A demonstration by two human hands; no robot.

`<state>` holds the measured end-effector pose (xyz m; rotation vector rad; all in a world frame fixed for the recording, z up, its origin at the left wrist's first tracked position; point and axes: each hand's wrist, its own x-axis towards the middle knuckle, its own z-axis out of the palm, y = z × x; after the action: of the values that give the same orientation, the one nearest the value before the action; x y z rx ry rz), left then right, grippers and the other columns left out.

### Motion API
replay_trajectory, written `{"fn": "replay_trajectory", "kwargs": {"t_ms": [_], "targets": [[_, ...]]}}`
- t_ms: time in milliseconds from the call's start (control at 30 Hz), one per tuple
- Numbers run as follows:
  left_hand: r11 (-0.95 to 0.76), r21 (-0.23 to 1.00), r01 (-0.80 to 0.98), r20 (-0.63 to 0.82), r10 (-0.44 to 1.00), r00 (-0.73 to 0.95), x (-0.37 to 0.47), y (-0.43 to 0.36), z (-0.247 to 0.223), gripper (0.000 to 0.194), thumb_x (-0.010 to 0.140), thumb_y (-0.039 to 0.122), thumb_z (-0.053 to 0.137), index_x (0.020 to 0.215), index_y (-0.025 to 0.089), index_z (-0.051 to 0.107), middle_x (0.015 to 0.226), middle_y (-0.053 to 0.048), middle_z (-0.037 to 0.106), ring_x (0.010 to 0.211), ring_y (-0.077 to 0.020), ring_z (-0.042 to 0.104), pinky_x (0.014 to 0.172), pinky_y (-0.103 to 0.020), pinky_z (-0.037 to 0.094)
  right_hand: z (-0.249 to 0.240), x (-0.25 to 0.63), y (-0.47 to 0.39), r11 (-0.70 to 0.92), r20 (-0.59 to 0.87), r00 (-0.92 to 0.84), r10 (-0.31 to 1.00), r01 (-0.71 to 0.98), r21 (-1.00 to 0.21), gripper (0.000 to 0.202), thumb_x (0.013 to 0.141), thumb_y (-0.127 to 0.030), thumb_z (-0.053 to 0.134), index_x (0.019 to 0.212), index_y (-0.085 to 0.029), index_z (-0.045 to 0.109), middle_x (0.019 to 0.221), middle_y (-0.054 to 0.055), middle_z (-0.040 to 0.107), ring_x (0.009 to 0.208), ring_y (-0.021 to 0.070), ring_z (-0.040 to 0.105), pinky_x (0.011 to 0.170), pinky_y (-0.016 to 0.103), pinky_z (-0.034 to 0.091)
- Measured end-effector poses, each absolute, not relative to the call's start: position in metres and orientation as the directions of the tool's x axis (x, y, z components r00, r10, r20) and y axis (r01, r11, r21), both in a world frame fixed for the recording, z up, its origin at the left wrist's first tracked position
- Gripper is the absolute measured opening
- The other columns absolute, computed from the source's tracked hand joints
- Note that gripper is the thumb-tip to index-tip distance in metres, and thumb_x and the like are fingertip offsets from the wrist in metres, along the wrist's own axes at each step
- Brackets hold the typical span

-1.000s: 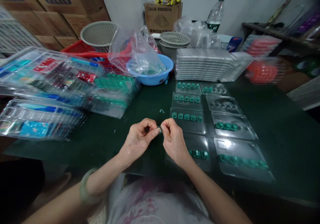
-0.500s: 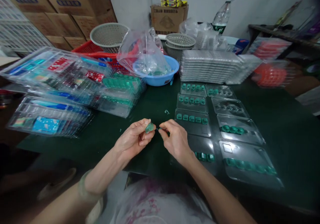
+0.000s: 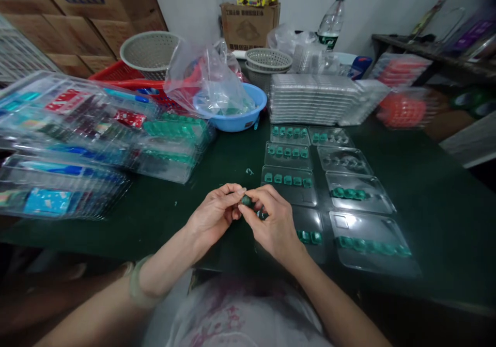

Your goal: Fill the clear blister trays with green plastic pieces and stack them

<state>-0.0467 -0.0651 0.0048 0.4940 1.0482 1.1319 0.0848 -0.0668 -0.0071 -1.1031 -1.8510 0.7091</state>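
Above the dark green table (image 3: 232, 161), my left hand (image 3: 217, 210) and my right hand (image 3: 271, 215) meet. Between their fingertips is a small green piece (image 3: 246, 200), gripped from both sides. Just right of my right hand lie clear plastic trays in two columns. One tray (image 3: 289, 192) bears a row of green cubes (image 3: 287, 179). Another, nearer tray (image 3: 372, 228) holds rounded green pieces (image 3: 374, 245). One tray (image 3: 304, 218) is partly hidden behind my right hand.
Filled clear packs (image 3: 65, 182) are piled at left. Behind stand a blue basin (image 3: 236, 122) with a plastic bag (image 3: 217, 83), a red basket (image 3: 116, 73), stacked clear trays (image 3: 310, 99), a bottle (image 3: 332, 21) and cardboard boxes (image 3: 250, 24).
My right hand has closed in on my left hand, and its fingertips now touch the green piece. The view has shifted, so the surroundings appear farther left.
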Motion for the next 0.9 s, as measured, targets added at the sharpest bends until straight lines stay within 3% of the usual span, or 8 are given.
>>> {"fn": "replay_trajectory", "kwargs": {"t_ms": [167,367,433,567,767,900], "targets": [[0.479,0.651,-0.588,-0.524,0.845,0.109,-0.039,-0.06,-0.001,0.008,0.064,0.008,0.064,0.069,0.013,0.059,0.063,0.001,0.056,0.054,-0.0068,0.054,0.046,-0.016,0.041,-0.014,0.092,-0.066,0.427,0.362,-0.231,0.903,0.386,-0.818,0.013,0.074,-0.023,0.054,0.086,-0.023,0.059,0.079,0.001,0.056,0.067,0.0114,0.052,0.063,0.024,0.043],[0.479,0.67,-0.567,-0.434,0.873,0.224,-0.028,-0.058,0.0,0.006,0.07,0.011,0.061,0.076,0.013,0.061,0.073,-0.001,0.059,0.065,-0.0096,0.057,0.061,-0.021,0.047,-0.012,0.108,-0.065,0.358,0.328,-0.144,0.933,0.354,-0.864,0.014,0.074,-0.023,0.053,0.085,-0.022,0.06,0.08,0.002,0.056,0.068,0.0117,0.052,0.061,0.024,0.044],[0.479,0.671,-0.566,-0.412,0.875,0.253,-0.025,-0.056,0.0,0.008,0.07,0.011,0.061,0.078,0.013,0.061,0.075,-0.001,0.059,0.066,-0.0092,0.057,0.063,-0.022,0.047,-0.01,0.115,-0.065,0.297,0.272,-0.131,0.953,0.248,-0.922,0.017,0.075,-0.024,0.052,0.089,-0.021,0.06,0.081,0.002,0.057,0.067,0.0115,0.053,0.059,0.024,0.044],[0.453,0.712,-0.537,-0.35,0.891,0.289,-0.016,-0.053,0.002,0.013,0.07,0.013,0.062,0.083,0.015,0.06,0.075,-0.001,0.058,0.065,-0.0086,0.055,0.059,-0.021,0.045,-0.012,0.127,-0.065,0.018,0.02,-0.102,0.995,-0.028,-0.999,0.023,0.077,-0.03,0.051,0.095,-0.018,0.059,0.072,0.001,0.058,0.054,0.0096,0.051,0.045,0.021,0.041],[0.317,0.9,-0.3,-0.271,0.945,0.185,-0.001,-0.054,0.004,0.018,0.068,0.019,0.066,0.083,0.015,0.058,0.061,0.003,0.052,0.045,-0.0019,0.041,0.043,-0.015,0.032,-0.017,0.138,-0.065,-0.122,-0.111,-0.067,0.992,-0.204,-0.971,0.015,0.072,-0.028,0.057,0.078,-0.016,0.062,0.058,-0.003,0.053,0.042,0.0048,0.041,0.037,0.017,0.033],[0.254,0.934,-0.252,-0.22,0.963,0.154,0.002,-0.055,0.0,0.017,0.068,0.019,0.067,0.082,0.014,0.058,0.062,0.003,0.053,0.046,-0.0015,0.041,0.044,-0.014,0.031,-0.017,0.14,-0.066,-0.336,-0.29,-0.169,0.942,-0.427,-0.84,0.019,0.068,-0.032,0.062,0.078,-0.016,0.06,0.059,-0.004,0.05,0.039,0.0039,0.039,0.033,0.017,0.028]]}}
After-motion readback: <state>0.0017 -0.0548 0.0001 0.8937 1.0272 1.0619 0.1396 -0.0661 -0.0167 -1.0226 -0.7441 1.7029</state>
